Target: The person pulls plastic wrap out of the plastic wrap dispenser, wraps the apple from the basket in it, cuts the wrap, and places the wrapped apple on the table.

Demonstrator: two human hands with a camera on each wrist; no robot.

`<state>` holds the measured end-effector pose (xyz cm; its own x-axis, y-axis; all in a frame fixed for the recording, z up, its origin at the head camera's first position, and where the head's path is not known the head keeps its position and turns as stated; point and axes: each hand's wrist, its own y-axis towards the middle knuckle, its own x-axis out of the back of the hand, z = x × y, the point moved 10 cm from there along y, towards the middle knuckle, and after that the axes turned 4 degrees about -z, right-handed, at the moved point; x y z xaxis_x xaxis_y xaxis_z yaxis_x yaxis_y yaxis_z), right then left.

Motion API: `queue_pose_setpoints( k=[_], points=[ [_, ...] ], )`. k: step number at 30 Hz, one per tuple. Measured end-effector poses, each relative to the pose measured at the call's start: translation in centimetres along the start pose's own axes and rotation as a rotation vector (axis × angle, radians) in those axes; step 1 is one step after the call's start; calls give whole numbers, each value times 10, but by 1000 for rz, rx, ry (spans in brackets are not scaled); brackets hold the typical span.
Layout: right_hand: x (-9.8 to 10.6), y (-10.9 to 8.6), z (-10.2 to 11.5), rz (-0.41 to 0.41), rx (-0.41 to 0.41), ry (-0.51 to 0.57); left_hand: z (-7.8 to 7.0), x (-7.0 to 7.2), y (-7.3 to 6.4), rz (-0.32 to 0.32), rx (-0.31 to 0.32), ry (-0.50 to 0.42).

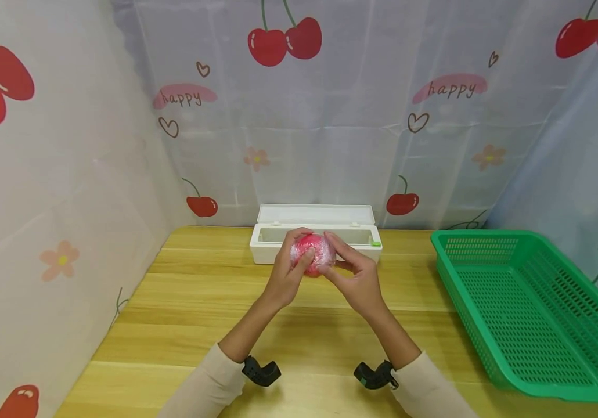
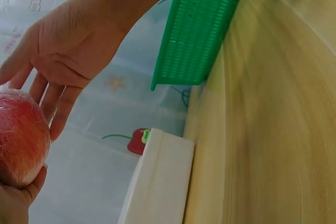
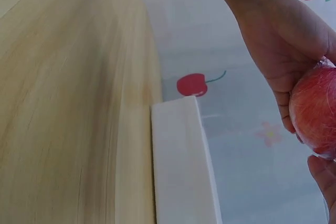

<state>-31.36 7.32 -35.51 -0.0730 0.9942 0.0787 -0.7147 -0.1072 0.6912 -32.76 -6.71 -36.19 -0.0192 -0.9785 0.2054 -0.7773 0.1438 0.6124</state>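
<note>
A red apple (image 1: 316,255) wrapped in shiny cling film is held up over the table between both hands. The left hand (image 1: 284,276) grips its left side, with the thumb lying across the front of the film. On the other side, the right hand (image 1: 357,280) has thumb and index fingertips at the wrapped surface, the fingers bent round its edge. The left wrist view shows the right hand (image 2: 73,51) arching over the wrapped apple (image 2: 22,137) and the left hand (image 2: 16,203) below it. In the right wrist view, the left hand (image 3: 286,40) cups the apple (image 3: 315,108).
Behind the hands stands a long white cling film box (image 1: 267,253), its lid (image 1: 316,214) raised and a green slider (image 1: 376,244) at its right end. A green plastic basket (image 1: 479,316) sits at the right of the wooden table (image 1: 184,325). Cherry-print curtains (image 1: 330,157) enclose the table.
</note>
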Motion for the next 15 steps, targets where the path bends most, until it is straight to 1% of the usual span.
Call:
queue_pose_setpoints(
  k=[3, 10, 12, 15],
  points=[
    [-1, -1, 1, 1, 16, -30, 1, 0, -1, -2, 9, -14],
    [-1, -3, -1, 3, -17, -30, 0, -2, -1, 8, -5, 11],
    [-1, -3, 4, -2, -28, -37, -1, -3, -1, 14, -8, 24],
    [-2, -2, 19, -9, -28, -59, -1, -5, -1, 26, -8, 36]
  ],
)
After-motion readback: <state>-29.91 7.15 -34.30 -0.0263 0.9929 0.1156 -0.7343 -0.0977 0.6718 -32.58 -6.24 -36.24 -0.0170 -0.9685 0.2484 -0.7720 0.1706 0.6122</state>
